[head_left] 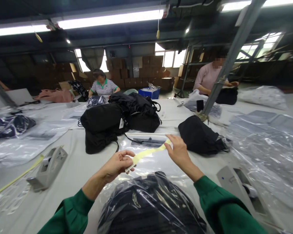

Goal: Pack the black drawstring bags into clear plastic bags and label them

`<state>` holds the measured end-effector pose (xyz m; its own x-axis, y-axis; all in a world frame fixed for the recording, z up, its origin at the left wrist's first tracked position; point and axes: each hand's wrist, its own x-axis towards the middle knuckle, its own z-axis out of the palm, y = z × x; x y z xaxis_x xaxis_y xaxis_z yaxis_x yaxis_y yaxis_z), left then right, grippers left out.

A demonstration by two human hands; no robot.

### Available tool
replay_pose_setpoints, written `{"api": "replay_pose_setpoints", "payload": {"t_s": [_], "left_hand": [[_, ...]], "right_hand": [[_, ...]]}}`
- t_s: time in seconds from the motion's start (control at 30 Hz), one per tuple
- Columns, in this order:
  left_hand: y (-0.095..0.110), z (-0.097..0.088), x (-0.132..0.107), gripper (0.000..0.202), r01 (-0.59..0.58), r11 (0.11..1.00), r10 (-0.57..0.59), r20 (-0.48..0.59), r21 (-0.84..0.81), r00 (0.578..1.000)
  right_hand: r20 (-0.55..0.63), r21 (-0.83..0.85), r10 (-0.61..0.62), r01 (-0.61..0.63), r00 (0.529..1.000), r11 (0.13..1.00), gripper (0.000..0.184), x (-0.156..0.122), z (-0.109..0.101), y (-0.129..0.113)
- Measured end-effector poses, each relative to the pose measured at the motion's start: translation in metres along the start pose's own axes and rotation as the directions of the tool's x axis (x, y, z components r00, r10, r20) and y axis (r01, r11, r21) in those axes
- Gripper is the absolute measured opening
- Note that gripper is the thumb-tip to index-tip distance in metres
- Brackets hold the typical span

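My left hand [118,165] pinches one end of a pale yellow paper strip [148,151], with a whitish edge showing at its fingertips. The other end is gripped between the thumb and fingers of my right hand [177,149], so the strip stretches between both hands. Below them, nearest to me, lies a black item in a clear plastic bag [148,204]. The bag's flat part, with a printed dark panel [147,143], spreads out beyond my hands.
Black drawstring bags [102,118] are heaped ahead, and another black bag [197,135] lies right. Grey tape dispensers [48,167] flank me. Clear plastic bags [266,146] cover the right side. A slanted metal post [229,61] rises there. Two people [104,87] work across the table.
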<state>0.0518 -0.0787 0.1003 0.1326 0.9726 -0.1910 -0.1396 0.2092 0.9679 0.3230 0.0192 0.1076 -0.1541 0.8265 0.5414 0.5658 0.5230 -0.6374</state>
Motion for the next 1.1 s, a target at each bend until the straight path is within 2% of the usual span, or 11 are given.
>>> {"api": "replay_pose_setpoints", "payload": {"t_s": [0.07,0.1,0.2,0.27,0.4,0.47,0.63,0.77,0.87,0.97,1.1], "left_hand": [[-0.004,0.016,0.003,0.061,-0.074,0.991,0.049,-0.21,-0.113,0.977],[-0.006,0.024,0.005,0.063,-0.128,0.981,0.079,-0.303,-0.144,0.95],[-0.009,0.053,0.01,0.067,-0.289,0.946,0.212,-0.396,-0.145,0.893],[-0.01,0.072,0.01,0.068,-0.359,0.925,0.296,-0.355,-0.126,0.887],[-0.009,0.09,0.002,0.07,-0.401,0.914,0.377,-0.243,-0.059,0.894],[-0.008,0.089,-0.003,0.068,-0.396,0.917,0.384,-0.172,-0.041,0.907],[-0.004,0.075,-0.009,0.057,-0.336,0.941,0.337,0.012,-0.031,0.942],[-0.005,0.072,-0.009,0.041,-0.308,0.951,0.308,0.021,0.019,0.951],[-0.006,0.072,-0.009,0.024,-0.366,0.916,0.374,-0.02,0.165,0.927],[-0.003,0.07,-0.011,0.021,-0.455,0.802,0.507,-0.037,0.387,0.861],[0.004,0.062,-0.017,0.028,-0.513,0.615,0.593,0.077,0.599,0.802]], "right_hand": [[-0.142,-0.023,-0.06,0.057,0.988,0.998,0.024,-0.007,-0.002,-0.018],[-0.156,0.0,-0.075,0.076,0.985,0.997,0.024,-0.016,-0.001,-0.029],[0.043,0.219,-0.035,0.025,0.998,0.975,0.034,-0.048,0.006,-0.059],[0.153,0.35,0.0,-0.054,0.988,0.935,0.045,-0.062,0.013,-0.071],[0.071,0.428,0.079,-0.102,0.994,0.898,0.024,-0.063,0.019,-0.073],[0.061,0.437,0.096,-0.113,0.994,0.892,0.017,-0.06,0.015,-0.07],[0.193,0.525,0.124,-0.209,0.973,0.825,0.019,-0.059,0.008,-0.072],[0.215,0.619,0.184,-0.28,0.959,0.734,0.028,-0.064,0.011,-0.075],[0.219,0.641,0.208,-0.301,0.953,0.706,0.034,-0.067,0.014,-0.074],[0.207,0.575,0.193,-0.279,0.959,0.769,0.032,-0.07,0.013,-0.073],[0.241,0.444,0.069,-0.173,0.968,0.879,0.026,-0.068,0.002,-0.076]]}}
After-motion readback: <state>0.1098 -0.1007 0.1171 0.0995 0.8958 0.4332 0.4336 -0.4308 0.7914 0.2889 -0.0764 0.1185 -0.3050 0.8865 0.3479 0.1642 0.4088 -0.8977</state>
